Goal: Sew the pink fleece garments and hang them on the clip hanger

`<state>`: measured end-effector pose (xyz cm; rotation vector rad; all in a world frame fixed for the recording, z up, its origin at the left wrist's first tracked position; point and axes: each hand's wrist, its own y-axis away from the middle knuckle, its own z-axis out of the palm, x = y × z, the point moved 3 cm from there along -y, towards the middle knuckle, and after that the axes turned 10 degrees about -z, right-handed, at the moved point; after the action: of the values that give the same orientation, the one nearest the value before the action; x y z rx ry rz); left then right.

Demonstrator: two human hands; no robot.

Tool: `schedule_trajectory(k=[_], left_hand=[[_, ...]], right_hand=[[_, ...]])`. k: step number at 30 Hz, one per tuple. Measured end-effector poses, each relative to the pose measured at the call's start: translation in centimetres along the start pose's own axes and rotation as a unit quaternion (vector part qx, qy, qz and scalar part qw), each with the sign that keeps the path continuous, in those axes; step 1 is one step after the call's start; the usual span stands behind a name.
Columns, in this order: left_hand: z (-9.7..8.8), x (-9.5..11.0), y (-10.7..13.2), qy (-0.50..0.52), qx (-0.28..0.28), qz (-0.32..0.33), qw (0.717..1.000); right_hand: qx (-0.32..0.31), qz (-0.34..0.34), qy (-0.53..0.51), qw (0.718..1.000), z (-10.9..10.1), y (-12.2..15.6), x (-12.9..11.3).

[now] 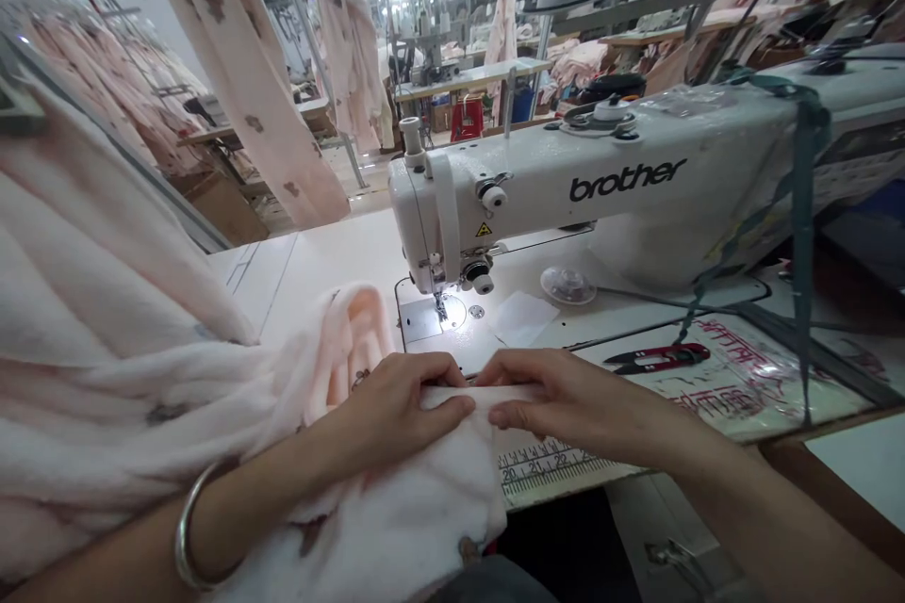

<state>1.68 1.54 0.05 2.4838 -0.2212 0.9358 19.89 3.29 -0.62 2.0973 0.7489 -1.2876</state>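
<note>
Pale pink fleece fabric (424, 499) with small brown patches drapes over the table's front edge and spreads out to the left. My left hand (417, 400) pinches its upper edge between thumb and fingers. Close beside it, my right hand (544, 396) grips the same edge near the corner, thumb on top. Both hands are just in front of the white sewing machine (516, 179). Its presser foot (440, 306) stands over the lit needle plate (424, 318), and the fabric edge lies apart from it. The fingertips beneath the cloth are hidden.
Red-handled thread snips (657, 356) lie on the right of the table. Nearby are a clear plastic bobbin-like disc (568, 285) and a white scrap (523, 318). A printed ruler (544, 466) runs along the front edge. More pink fabric (261, 94) hangs behind on the left.
</note>
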Motion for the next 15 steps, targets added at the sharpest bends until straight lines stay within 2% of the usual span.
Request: schedule_trajectory(k=[3,7,9,12,15], left_hand=[[0.0,-0.1,0.0,0.023,-0.018,-0.011,1.000],[-0.1,-0.8,-1.2,0.063,-0.052,-0.079,0.994],[-0.4,-1.2,-2.4,0.065,-0.035,-0.115,0.991],[-1.3,-1.6,-4.7,0.036,0.007,-0.161,0.986],[-2.1,-2.1,-6.8,-0.015,0.062,-0.176,0.982]], right_hand=[[0.014,0.028,-0.023,0.999,0.4,0.1,0.9],[0.003,0.039,-0.063,0.997,0.2,-1.0,1.8],[-0.002,0.040,-0.054,0.998,-0.4,-2.5,2.1],[0.011,0.058,0.018,0.998,-1.8,-5.4,2.4],[0.031,0.074,0.089,0.993,-2.9,-8.1,2.7]])
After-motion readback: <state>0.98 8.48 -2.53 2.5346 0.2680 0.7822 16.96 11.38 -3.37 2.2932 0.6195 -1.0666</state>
